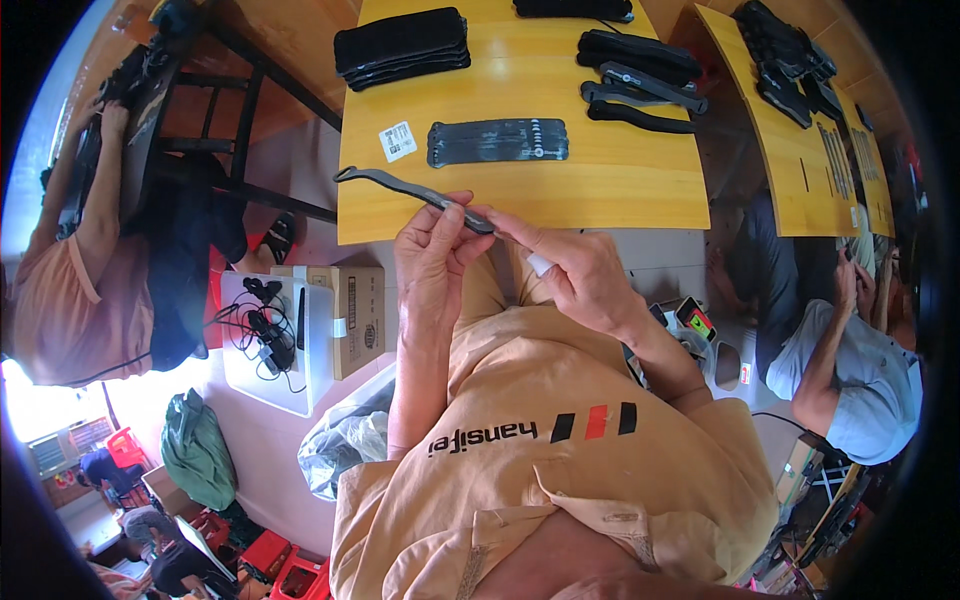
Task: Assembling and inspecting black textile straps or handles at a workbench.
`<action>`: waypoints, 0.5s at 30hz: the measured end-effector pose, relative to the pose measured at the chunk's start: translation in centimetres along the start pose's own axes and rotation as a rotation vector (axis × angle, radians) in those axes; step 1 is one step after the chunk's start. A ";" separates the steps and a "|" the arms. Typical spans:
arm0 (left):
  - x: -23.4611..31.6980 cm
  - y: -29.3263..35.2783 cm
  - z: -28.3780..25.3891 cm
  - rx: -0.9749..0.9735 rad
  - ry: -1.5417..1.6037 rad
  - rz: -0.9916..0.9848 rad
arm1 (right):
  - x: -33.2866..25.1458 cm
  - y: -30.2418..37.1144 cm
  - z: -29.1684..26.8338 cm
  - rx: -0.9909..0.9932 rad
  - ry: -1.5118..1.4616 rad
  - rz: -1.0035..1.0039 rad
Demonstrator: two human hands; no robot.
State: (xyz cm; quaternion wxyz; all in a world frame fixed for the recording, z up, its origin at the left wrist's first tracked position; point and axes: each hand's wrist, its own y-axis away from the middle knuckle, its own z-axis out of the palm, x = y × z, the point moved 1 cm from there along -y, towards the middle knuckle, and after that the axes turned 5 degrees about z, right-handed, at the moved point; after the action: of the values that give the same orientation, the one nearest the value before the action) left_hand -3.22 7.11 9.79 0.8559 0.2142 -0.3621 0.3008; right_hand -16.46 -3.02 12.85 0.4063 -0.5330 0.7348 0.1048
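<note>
Above the tabletop (640, 195)'s near edge: grey strap (400, 187) held

We log the grey strap pinched in the left hand (435, 242), long axis slanting down rightward to the fingertips of the right hand (580, 272). Fingers partly cover the near end; whether the right hand grips, we cannot tell.

Strap (408, 188), 11 o'clk: matt, smooth; tabletop (620, 190), 12 o'clk: smooth wood, slight sheen; shirt (500, 400), 6 o'clk: matt cloth.
</note>
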 end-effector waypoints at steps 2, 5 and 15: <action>0.0 0.0 0.1 -0.010 0.008 0.009 | -0.1 -0.1 0.0 -0.056 -0.401 0.089; 0.1 0.2 0.2 -0.032 0.013 0.036 | -0.1 0.0 -0.2 -0.182 -0.578 0.243; 0.1 0.3 0.6 -0.027 -0.054 0.083 | 0.3 -0.1 0.0 -0.243 -0.663 0.297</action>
State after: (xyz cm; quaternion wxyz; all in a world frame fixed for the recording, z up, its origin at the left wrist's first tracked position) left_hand -3.68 7.01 10.26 0.8354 0.1955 -0.3975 0.3252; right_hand -16.38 -3.27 12.64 0.5362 -0.4022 0.6149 0.4155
